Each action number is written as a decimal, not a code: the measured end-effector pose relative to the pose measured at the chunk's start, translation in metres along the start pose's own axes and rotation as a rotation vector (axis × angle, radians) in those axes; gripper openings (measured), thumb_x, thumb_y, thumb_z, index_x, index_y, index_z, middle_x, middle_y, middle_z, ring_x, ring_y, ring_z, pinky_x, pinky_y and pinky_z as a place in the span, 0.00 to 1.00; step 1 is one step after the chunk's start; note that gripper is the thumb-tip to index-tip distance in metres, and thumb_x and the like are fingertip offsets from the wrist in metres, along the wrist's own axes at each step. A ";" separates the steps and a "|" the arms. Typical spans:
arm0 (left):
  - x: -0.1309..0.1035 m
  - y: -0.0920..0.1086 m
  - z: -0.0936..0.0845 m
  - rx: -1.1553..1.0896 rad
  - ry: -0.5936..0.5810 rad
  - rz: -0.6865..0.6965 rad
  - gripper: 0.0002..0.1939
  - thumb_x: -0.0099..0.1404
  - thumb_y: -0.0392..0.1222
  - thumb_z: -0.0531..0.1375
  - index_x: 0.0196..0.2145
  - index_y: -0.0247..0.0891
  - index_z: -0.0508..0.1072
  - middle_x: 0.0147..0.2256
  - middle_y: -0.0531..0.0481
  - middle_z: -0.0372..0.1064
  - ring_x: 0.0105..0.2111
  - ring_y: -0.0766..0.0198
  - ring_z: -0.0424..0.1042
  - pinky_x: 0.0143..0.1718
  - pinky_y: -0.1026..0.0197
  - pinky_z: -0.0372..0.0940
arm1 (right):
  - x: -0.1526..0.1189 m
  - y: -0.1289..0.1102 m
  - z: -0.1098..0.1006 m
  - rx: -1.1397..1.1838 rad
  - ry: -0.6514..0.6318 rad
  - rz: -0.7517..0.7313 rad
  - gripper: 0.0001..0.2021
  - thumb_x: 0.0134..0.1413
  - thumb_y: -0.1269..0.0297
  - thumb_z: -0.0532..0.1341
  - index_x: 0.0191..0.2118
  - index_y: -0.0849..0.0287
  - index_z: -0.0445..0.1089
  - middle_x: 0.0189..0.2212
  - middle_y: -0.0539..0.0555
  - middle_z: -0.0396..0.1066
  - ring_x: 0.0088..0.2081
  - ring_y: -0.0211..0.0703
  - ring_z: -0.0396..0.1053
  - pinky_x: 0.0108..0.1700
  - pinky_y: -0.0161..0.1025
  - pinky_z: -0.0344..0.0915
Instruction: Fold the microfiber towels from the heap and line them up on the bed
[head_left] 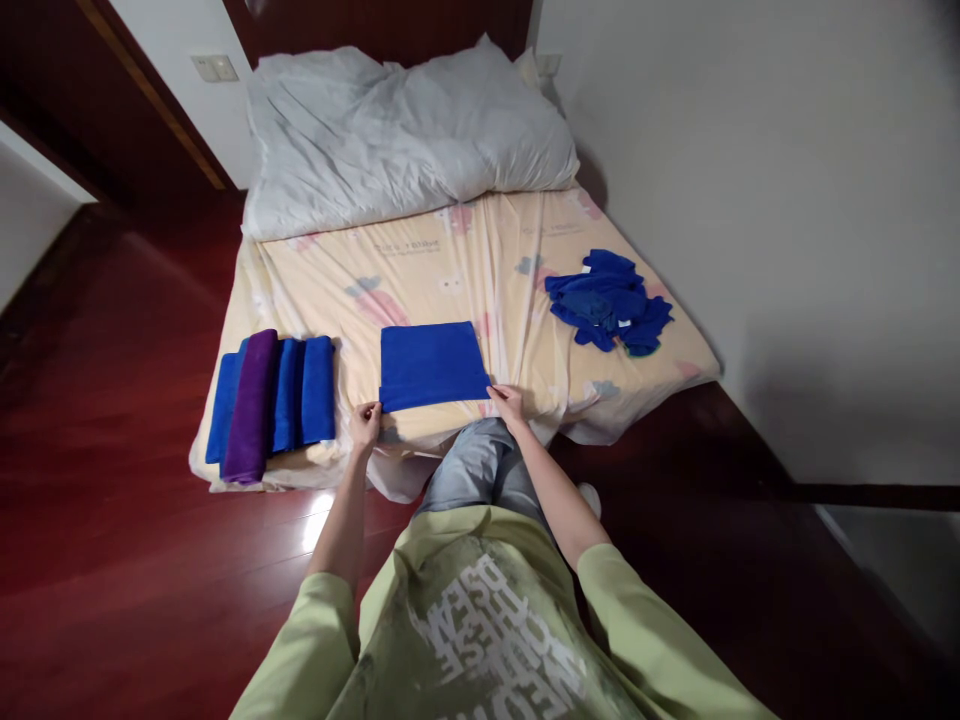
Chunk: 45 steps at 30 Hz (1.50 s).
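Note:
A blue cloth (433, 362), probably a towel, lies flat on the bed in front of me, with a narrow folded strip along its near edge. My left hand (366, 425) pinches its near left corner. At the near right corner, my right hand (507, 403) grips the fabric between thumb and fingers. To the left sits a row of folded blue towels (318, 388), with a rolled or folded purple towel (252, 405) lying over part of it. A crumpled heap of blue cloths (609, 300) with small white tags rests at the right.
The bed (420, 270) has a pale printed sheet under a thin sheer cover. A large white pillow or folded quilt (405, 135) lies at its far end. A white wall (787, 220) stands to the right; dark red flooring (112, 400) stretches to the left.

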<state>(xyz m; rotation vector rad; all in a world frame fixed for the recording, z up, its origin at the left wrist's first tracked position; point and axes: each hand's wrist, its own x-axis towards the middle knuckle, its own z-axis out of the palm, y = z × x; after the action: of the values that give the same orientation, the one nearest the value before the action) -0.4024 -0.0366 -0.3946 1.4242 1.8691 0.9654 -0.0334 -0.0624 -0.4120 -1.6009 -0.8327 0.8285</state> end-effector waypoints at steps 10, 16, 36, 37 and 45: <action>0.000 -0.002 -0.001 0.002 -0.020 0.005 0.20 0.63 0.56 0.58 0.37 0.36 0.79 0.40 0.40 0.77 0.39 0.52 0.75 0.45 0.53 0.69 | -0.005 -0.009 -0.001 0.034 0.011 0.037 0.25 0.38 0.45 0.72 0.35 0.63 0.79 0.37 0.62 0.80 0.40 0.52 0.78 0.47 0.46 0.74; 0.002 -0.005 0.000 0.019 -0.035 0.048 0.20 0.64 0.55 0.55 0.36 0.35 0.77 0.38 0.40 0.77 0.39 0.52 0.75 0.44 0.54 0.69 | -0.006 -0.009 -0.002 0.010 0.000 0.020 0.24 0.40 0.46 0.71 0.36 0.63 0.78 0.37 0.63 0.80 0.40 0.52 0.78 0.47 0.47 0.74; -0.009 0.049 0.028 0.482 -0.373 0.681 0.33 0.62 0.31 0.53 0.66 0.33 0.64 0.68 0.38 0.53 0.70 0.48 0.50 0.70 0.43 0.47 | -0.034 -0.056 0.016 -0.844 -0.522 -0.689 0.27 0.64 0.72 0.52 0.67 0.63 0.62 0.69 0.62 0.56 0.71 0.54 0.51 0.70 0.55 0.49; -0.008 0.048 0.030 0.511 -0.375 0.668 0.33 0.63 0.30 0.51 0.66 0.33 0.64 0.68 0.37 0.54 0.70 0.48 0.51 0.70 0.42 0.47 | -0.032 -0.053 0.019 -0.863 -0.517 -0.671 0.27 0.63 0.74 0.51 0.67 0.64 0.62 0.69 0.63 0.57 0.71 0.54 0.51 0.70 0.56 0.50; 0.001 0.041 0.033 0.598 -0.325 0.629 0.31 0.66 0.26 0.45 0.65 0.30 0.66 0.65 0.32 0.58 0.68 0.47 0.55 0.68 0.40 0.52 | -0.011 -0.037 0.026 -0.880 -0.440 -0.670 0.31 0.57 0.81 0.49 0.66 0.64 0.65 0.64 0.65 0.64 0.69 0.53 0.57 0.71 0.57 0.50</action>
<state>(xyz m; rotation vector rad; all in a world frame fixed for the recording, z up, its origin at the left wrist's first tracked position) -0.3545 -0.0229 -0.3793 2.4519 1.5409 0.3755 -0.0644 -0.0534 -0.3785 -1.6749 -2.1185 0.3092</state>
